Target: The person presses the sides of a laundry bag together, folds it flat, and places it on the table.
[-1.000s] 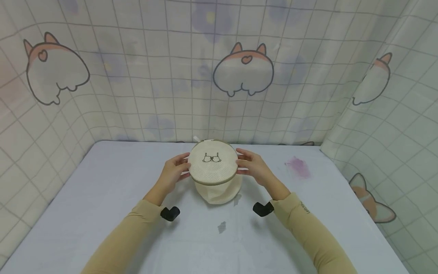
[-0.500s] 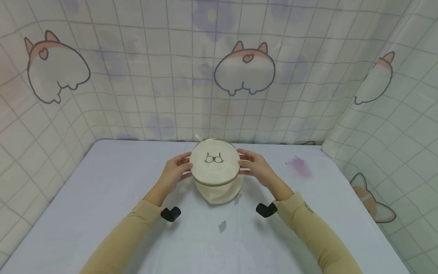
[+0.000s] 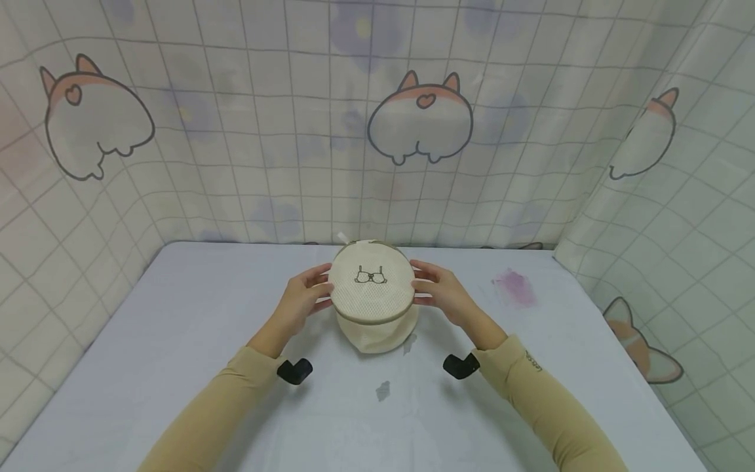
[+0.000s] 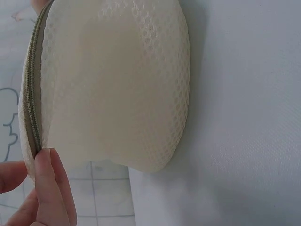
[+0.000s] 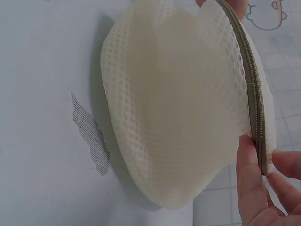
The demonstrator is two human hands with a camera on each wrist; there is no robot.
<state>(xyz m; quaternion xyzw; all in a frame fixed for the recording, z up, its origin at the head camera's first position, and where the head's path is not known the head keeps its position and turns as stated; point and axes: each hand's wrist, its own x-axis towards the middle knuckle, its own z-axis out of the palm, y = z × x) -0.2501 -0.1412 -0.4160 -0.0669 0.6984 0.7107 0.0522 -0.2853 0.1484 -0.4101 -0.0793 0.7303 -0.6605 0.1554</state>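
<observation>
A round cream mesh laundry bag [image 3: 373, 295] stands near the back middle of the table, its zipped lid up and tilted toward me. A small bra drawing marks the lid. My left hand [image 3: 299, 298] pinches the lid's rim on the left side. On the right side my right hand [image 3: 442, 292] pinches the same rim. In the left wrist view the zipper [image 4: 32, 80] runs closed along the rim, with fingertips [image 4: 44, 162] right below it. The right wrist view shows the zipper [image 5: 254, 89] and the sagging mesh body [image 5: 160, 108] beneath it.
A white cloth covers the table [image 3: 177, 328]. Behind and beside it hangs a grid-patterned curtain [image 3: 265, 144] with cartoon corgis. A pink stain [image 3: 515, 288] lies to the right, and a grey patch [image 3: 383, 391] in front of the bag.
Both hands keep their hold on the rim. The laundry bag's lid has shifted slightly to the right, and the hands with it.
</observation>
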